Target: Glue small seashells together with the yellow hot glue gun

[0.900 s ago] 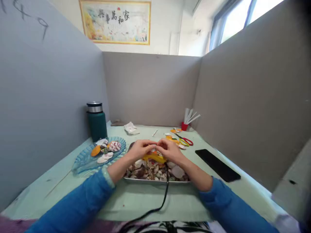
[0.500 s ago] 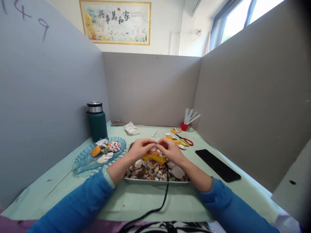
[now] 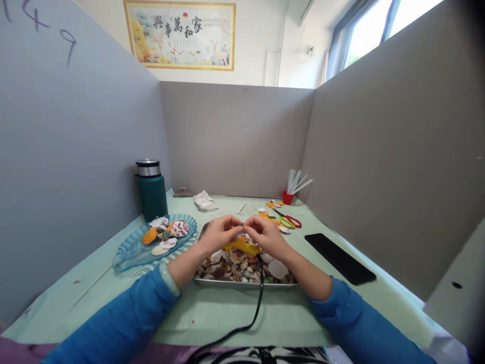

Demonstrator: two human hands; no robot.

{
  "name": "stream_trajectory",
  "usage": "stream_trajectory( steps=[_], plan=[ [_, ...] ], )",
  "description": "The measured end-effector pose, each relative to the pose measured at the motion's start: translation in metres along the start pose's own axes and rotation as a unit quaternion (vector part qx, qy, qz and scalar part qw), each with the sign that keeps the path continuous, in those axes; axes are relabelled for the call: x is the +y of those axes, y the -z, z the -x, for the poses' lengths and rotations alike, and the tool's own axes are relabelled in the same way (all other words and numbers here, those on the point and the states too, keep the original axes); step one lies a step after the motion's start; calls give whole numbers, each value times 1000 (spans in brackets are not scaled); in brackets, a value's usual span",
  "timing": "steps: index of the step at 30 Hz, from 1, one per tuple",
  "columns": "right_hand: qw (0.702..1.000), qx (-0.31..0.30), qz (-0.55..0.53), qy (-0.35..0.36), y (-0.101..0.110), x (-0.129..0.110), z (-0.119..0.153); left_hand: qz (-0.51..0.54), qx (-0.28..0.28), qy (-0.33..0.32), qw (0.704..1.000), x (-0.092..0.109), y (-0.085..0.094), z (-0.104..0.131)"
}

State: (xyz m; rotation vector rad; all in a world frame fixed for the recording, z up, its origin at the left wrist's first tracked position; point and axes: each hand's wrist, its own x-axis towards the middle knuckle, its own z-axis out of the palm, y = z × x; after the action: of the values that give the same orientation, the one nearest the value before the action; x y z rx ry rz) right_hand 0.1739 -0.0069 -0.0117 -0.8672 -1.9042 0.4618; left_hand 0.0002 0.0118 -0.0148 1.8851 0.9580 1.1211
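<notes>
My left hand [image 3: 222, 232] and my right hand [image 3: 264, 235] meet at the fingertips above a metal tray [image 3: 246, 285] filled with shells [image 3: 223, 268]. Both are closed in a pinch, thumbs against fingers. Whatever small thing sits between the fingertips is too hidden to name. Just below my hands, a yellow glue gun [image 3: 242, 246] lies on the shells, and its black cord [image 3: 259, 298] runs over the tray's front edge toward me. Part of the glue gun is covered by my fingers.
At left are a blue plate [image 3: 127, 257] with decorated shells and a green bottle [image 3: 151, 197]. Scissors [image 3: 291, 221], orange shell pieces [image 3: 265, 216] and a red cup [image 3: 288, 197] of white sticks stand right of the tray, with a black phone [image 3: 339, 258] nearer. Grey partitions [image 3: 238, 141] enclose the table.
My fingertips have shifted very slightly, the right hand a touch to the left. The glue gun, tray and other things have stayed put.
</notes>
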Motion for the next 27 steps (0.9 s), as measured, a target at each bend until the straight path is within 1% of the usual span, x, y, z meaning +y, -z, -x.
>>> stream_trajectory(
  steps=[3,6,8,14,17,20,24,27],
  plan=[
    [997,-23,-50,-44,1,0,-1,-23,9,-22,999,-3,0,-1],
    [993,-38,-92,-66,2,-2,-1,-20,10,-26,999,-2,0,-1],
    [992,-41,-99,-69,2,-3,-1,-13,5,-23,1000,-1,0,-1],
    [998,-13,-42,-48,0,-1,0,0,11,-20,1000,-1,1,-2],
    [994,-25,-83,-65,1,0,-1,36,-1,-6,999,2,1,-1],
    [990,-23,-118,-77,2,1,-2,69,0,17,997,8,0,0],
    [986,-28,-143,-80,1,4,-2,88,3,31,996,15,-1,2],
    [986,-39,-136,-90,0,7,-2,96,6,35,995,16,-2,2]
  ],
)
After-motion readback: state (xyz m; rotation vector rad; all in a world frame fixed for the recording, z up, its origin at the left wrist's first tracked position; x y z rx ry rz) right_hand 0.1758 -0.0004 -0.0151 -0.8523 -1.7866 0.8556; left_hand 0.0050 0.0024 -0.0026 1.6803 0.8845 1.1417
